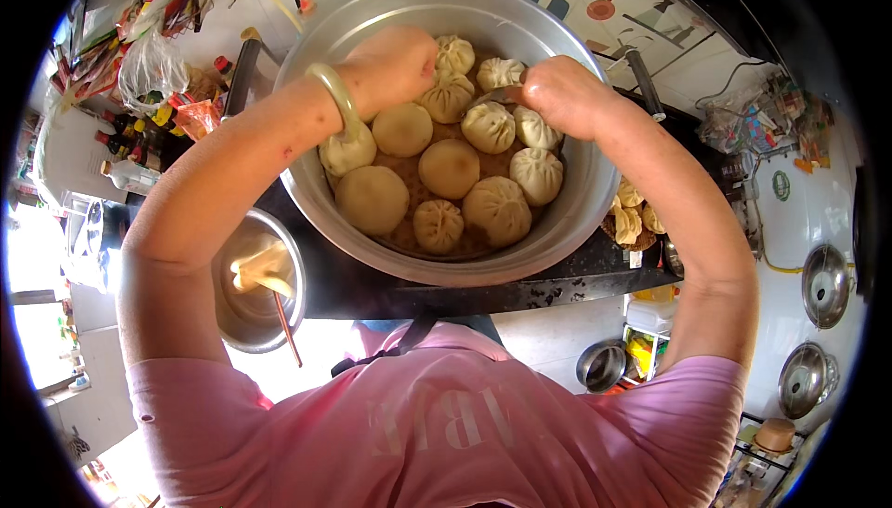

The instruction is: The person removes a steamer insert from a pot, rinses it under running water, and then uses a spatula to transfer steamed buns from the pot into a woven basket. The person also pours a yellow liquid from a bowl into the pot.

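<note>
In front of me a large aluminium pot (446, 274) holds several steamed buns. Some are pleated on top, like the pleated bun (488, 128); others show a smooth, flat side, like the smooth bun (449, 168). Between them the browned pot base shows. My right hand (563, 95) is closed around a metal utensil (498, 94); its flat end reaches in among the buns near the far side. My left hand (397, 58) is inside the pot at the far left, beside a pleated bun (447, 98). Its fingers are turned away and hidden. A pale bangle (333, 93) circles the left wrist.
Under the pot runs a black worktop (446, 297). To the left sits a metal pot (296, 299) with a stick-like handle (286, 330) leaning out. At right, behind my forearm, are more pleated buns (627, 219). Pot handles (644, 84) project at both sides. Bottles (132, 177) crowd the left.
</note>
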`<state>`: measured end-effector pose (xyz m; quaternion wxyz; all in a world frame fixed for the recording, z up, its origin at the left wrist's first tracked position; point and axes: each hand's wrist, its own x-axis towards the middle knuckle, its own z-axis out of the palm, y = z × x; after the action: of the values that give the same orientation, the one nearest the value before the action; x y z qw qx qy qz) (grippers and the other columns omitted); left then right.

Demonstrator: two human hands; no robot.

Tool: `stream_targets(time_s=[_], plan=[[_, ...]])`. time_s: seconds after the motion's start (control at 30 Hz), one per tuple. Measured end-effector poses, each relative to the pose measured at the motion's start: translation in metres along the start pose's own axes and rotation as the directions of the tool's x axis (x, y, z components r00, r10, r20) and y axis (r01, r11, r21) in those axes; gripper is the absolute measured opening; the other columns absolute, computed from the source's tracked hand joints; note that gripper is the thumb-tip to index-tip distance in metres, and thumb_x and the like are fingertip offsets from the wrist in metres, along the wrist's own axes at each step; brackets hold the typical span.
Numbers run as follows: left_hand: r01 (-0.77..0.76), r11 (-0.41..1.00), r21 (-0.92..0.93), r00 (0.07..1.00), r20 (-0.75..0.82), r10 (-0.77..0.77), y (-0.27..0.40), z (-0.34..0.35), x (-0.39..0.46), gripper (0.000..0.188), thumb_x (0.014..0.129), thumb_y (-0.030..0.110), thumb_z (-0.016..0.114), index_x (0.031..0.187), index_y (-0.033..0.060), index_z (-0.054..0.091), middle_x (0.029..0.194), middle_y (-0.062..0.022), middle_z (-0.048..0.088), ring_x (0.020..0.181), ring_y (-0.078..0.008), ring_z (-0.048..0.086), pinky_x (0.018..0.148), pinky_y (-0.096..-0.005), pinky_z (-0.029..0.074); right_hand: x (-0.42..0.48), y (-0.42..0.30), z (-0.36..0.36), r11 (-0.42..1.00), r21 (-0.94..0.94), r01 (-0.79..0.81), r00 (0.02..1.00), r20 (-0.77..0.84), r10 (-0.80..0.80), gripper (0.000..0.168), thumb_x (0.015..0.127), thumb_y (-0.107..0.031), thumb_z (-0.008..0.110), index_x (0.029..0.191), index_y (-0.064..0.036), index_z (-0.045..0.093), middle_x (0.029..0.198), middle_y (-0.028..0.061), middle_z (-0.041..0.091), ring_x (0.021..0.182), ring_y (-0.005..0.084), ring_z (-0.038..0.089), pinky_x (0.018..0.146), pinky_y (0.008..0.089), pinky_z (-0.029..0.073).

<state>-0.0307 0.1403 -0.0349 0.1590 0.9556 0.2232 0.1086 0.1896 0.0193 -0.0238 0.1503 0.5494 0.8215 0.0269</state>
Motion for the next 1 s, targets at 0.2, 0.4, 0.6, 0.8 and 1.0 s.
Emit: stream_targets(time_s=[0.2, 0.4, 0.6, 0.8, 1.0], plan=[[-0.016, 0.995, 0.095, 0.999, 0.038, 0.013, -0.004, 0.009, 0.010, 0.012, 0.070, 0.011, 0.061, 0.071, -0.0002, 0.061, 0.069, -0.0172, 0.059, 0.064, -0.0336, 0.057, 0.060, -0.0394, 0.046, -0.016, -0.005, 0.001, 0.988, -0.113, 0.105, 0.992, -0.050, -0.112, 0.019, 0.082, -0.008, 0.052, 0.096, -0.006, 0.064, 0.074, 0.0143, 0.061, 0.071, 0.0328, 0.060, 0.058, 0.0413, 0.048], [0.024, 1.000, 0.007, 0.997, 0.072, -0.024, 0.001, 0.020, 0.019, 0.009, 0.068, 0.009, 0.059, 0.068, 0.0006, 0.061, 0.070, -0.0189, 0.060, 0.066, -0.0348, 0.058, 0.062, -0.0415, 0.047, -0.033, -0.016, -0.006, 0.985, -0.129, 0.112, 0.992, -0.043, -0.118, 0.022, 0.081, -0.008, 0.051, 0.100, -0.002, 0.060, 0.075, 0.0145, 0.059, 0.071, 0.0326, 0.060, 0.058, 0.0408, 0.049], [0.040, 0.998, -0.050, 0.994, 0.103, -0.035, 0.003, 0.029, 0.026, 0.011, 0.070, 0.011, 0.062, 0.075, 0.0008, 0.064, 0.075, -0.0187, 0.062, 0.071, -0.0341, 0.060, 0.066, -0.0398, 0.048, -0.040, -0.023, -0.009, 0.987, -0.121, 0.104, 0.983, -0.136, -0.120, 0.014, 0.073, -0.004, 0.055, 0.085, -0.001, 0.062, 0.073, 0.0144, 0.060, 0.070, 0.0305, 0.062, 0.058, 0.0379, 0.051], [0.034, 0.998, -0.060, 0.992, 0.119, -0.027, 0.012, 0.041, 0.035, 0.012, 0.070, 0.011, 0.065, 0.078, 0.0018, 0.064, 0.081, -0.0184, 0.063, 0.078, -0.0333, 0.061, 0.070, -0.0391, 0.048, -0.050, -0.024, -0.010, 0.991, -0.090, 0.097, 0.977, -0.180, -0.112, 0.010, 0.077, -0.007, 0.054, 0.081, -0.001, 0.060, 0.072, 0.0124, 0.057, 0.068, 0.0290, 0.061, 0.057, 0.0380, 0.049], [0.028, 0.998, -0.051, 0.984, 0.179, -0.018, 0.017, 0.052, 0.048, 0.013, 0.070, 0.009, 0.065, 0.081, 0.0015, 0.065, 0.084, -0.0181, 0.063, 0.082, -0.0326, 0.061, 0.073, -0.0386, 0.048, -0.058, -0.027, -0.008, 0.992, -0.114, 0.054, 0.983, -0.170, -0.073, 0.012, 0.079, -0.008, 0.052, 0.087, -0.001, 0.059, 0.071, 0.0107, 0.055, 0.067, 0.0281, 0.060, 0.056, 0.0382, 0.048]])
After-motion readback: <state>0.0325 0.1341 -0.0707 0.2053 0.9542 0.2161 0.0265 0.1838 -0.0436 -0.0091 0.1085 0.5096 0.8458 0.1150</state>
